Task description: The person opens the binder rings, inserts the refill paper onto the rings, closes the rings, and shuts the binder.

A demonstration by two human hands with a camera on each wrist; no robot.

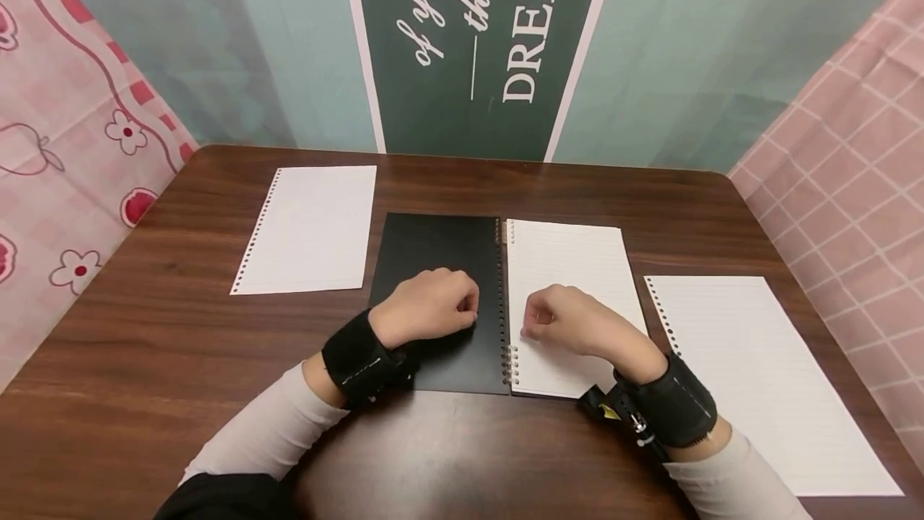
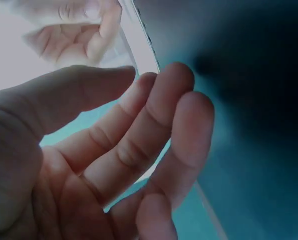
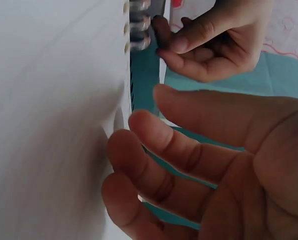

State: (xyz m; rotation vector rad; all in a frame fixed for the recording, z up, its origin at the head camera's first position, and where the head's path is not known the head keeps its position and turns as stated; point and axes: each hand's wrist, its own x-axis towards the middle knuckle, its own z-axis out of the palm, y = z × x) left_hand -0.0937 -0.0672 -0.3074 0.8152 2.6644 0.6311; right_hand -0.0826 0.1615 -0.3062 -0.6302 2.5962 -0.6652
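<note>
A loose-leaf notebook lies open on the table, its black cover on the left and a stack of white lined pages on the right. Clear binder rings show at the near end of its spine. Over the black cover is my left hand, its fingers loosely bent with nothing between them. My right hand hovers at or just above the pages near the spine, fingers relaxed and holding nothing. In the right wrist view, the fingertips are close beside the paper; contact cannot be told.
One loose punched sheet lies at the back left of the brown table. Another lined sheet lies on the right, partly under the right forearm. A printed green cloth hangs behind, with pink cloths at both sides.
</note>
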